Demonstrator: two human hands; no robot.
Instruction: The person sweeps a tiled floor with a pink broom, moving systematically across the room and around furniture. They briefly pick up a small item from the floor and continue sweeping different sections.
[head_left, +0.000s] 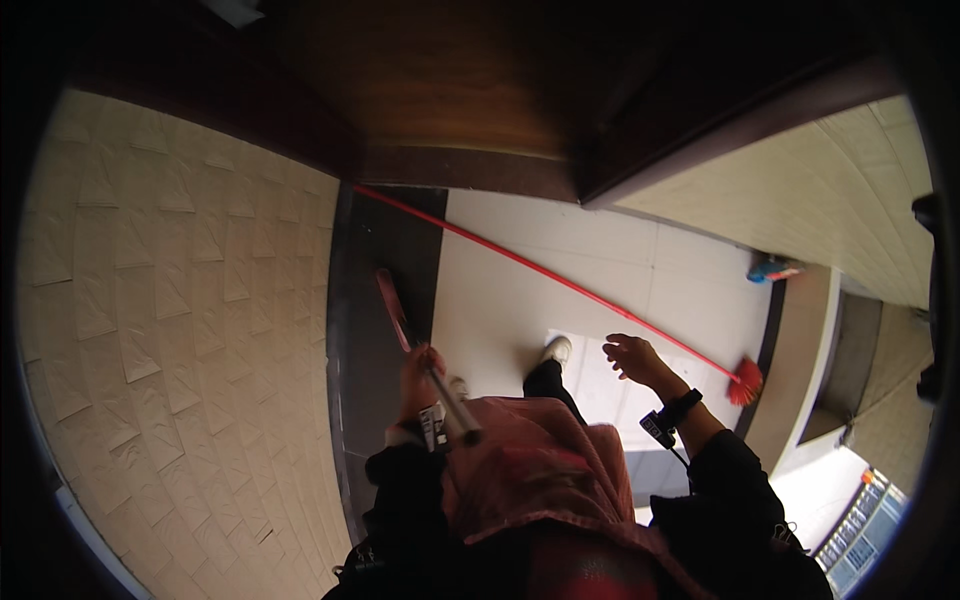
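Note:
My left hand (426, 373) is closed around the metal pole of a flat mop or squeegee-like tool (459, 418). The tool's narrow pinkish head (389, 300) points away from me over the dark floor border. Nothing is in my right hand (628, 360), which is raised over the pale floor with its fingers apart and slightly curled. Beyond both hands, a long red pole (525, 264) lies slanting across the view, and its red bristle head (744, 382) is at the right. A pink apron (536, 450) covers my front.
A beige tile-patterned wall (150, 285) stands at the left. Ahead is a brown wooden door (457, 97) in a dark frame. At the right, a blue and red item (772, 270) sits near a pale ledge (799, 360). My shoe (557, 349) is on the pale floor (487, 300).

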